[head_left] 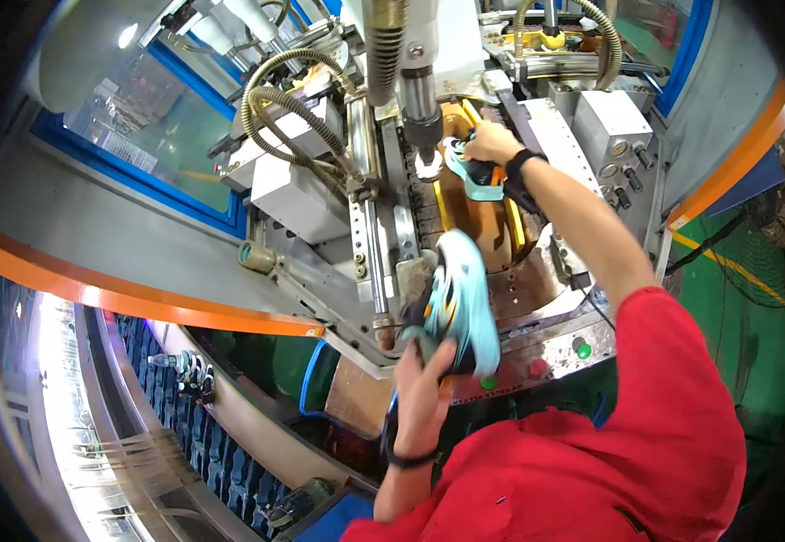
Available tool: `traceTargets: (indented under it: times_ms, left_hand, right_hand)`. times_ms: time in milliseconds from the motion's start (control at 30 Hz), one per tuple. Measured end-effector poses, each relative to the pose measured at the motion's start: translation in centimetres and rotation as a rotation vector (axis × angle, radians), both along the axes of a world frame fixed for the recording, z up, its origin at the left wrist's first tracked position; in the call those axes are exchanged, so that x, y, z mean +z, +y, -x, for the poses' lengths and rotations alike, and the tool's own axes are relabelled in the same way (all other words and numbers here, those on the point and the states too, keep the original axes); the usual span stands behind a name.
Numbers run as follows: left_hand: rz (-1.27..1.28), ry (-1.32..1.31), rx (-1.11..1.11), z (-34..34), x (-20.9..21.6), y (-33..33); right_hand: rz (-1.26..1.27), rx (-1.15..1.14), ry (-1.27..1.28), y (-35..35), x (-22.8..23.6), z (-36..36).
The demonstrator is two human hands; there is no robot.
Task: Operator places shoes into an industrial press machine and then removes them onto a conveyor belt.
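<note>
The left hand (422,396) grips a blurred turquoise-and-black sports shoe (469,303) by its near end and, well apart, the right hand (493,144) clasps a turquoise-black-orange sports shoe (483,188), probably best held square, over a brown, yellow-edged trough (487,228).

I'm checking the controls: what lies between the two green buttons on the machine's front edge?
A red button lies between the green buttons, head view.

The green-painted floor (744,361) is crossed at 3 o'clock by a yellow line (740,279). At 10 o'clock, a window (167,108) is framed in blue. A grey panel (76,226) at 9 o'clock is edged with orange trim (139,304); white glare (58,361) is seen toward 8.
</note>
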State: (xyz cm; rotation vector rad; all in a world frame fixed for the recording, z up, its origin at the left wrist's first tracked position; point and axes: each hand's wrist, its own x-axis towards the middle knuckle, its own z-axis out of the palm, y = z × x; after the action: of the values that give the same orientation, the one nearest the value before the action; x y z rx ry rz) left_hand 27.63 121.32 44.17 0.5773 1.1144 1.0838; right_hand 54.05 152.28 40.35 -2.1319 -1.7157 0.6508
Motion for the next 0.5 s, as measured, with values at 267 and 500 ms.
traceTargets:
  times_ms: [267, 500]
  left_hand:
    - [0.013, 0.253, 0.533, 7.0, 3.0, -15.0]
    - [0.138, 0.188, 0.832, 6.5, -1.0, -20.0]
  right_hand:
    - [-0.143, -0.265, -0.025, 0.5, -8.5, 6.5]
    - [-0.747, 0.434, 0.182, -20.0, -4.3, 8.3]
